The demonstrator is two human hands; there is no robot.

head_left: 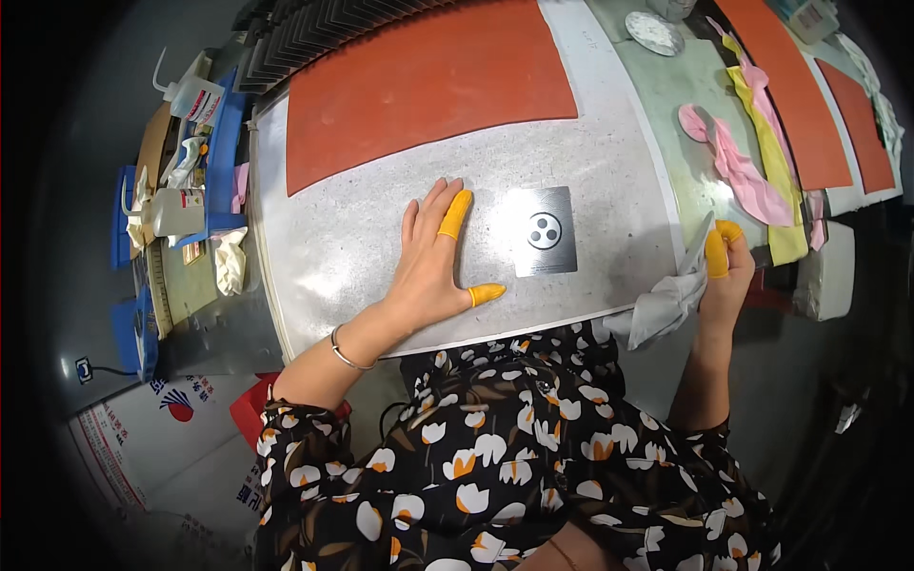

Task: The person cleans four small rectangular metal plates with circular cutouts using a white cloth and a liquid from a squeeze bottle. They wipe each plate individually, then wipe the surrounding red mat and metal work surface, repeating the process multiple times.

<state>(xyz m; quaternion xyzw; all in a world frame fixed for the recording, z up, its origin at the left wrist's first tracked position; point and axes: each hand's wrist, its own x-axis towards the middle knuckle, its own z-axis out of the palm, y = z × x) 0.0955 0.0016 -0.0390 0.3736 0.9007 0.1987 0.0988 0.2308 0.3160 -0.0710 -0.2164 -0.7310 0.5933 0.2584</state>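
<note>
We see the plate (546,262), a small dark-grey rectangle with a round dotted mark, lying flat on the pale sheet (367,214) in front of the person; glare whitens its upper left corner. Just to its left, the left hand (426,266) is spread wide and holds nothing, thumb pointing at the plate but apart from it; we cannot tell whether the palm presses on the sheet. Right of the plate, by the sheet's edge, the right hand (721,278) pinches a grey cloth (659,309) that hangs in folds toward the person's lap. On both hands we find yellow finger cots (454,215), and on the left wrist a bracelet (347,352). Beyond the plate, an orange mat (428,86) covers the far part of the sheet, with a black ribbed rack (319,36) behind it. To the right, we see a pink cloth (741,181) beside a yellow cloth (776,176) on a greenish surface (690,171), and a white dish (654,33) farther back. To the left stand two spout bottles (178,211) by a blue tray (221,143), with a crumpled white rag (230,262) nearer us.
</note>
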